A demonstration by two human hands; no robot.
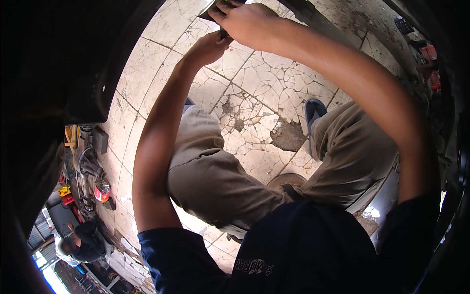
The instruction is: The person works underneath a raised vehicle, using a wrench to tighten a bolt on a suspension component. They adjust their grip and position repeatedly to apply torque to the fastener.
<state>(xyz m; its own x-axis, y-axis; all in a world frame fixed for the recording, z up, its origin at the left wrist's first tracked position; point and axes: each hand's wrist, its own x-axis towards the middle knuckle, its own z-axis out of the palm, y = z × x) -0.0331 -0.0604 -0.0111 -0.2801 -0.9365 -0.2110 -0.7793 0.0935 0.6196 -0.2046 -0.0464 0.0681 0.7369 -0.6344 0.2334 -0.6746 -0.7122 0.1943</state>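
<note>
Both my arms reach up to the top edge of the view, where my hands meet. My right hand is the higher one, its fingers curled on a dark, thin-edged piece that is cut off by the view's edge. Just below it, my left hand is closed, its fingers against a small dark part that shows between the two hands. What the left fingers grip is mostly hidden, and I cannot tell its kind.
A large dark body overhangs the left side. Cracked floor tiles with a broken patch lie below. At lower left are an axle-like metal assembly, a red-labelled container and another person. Red items stand at far right.
</note>
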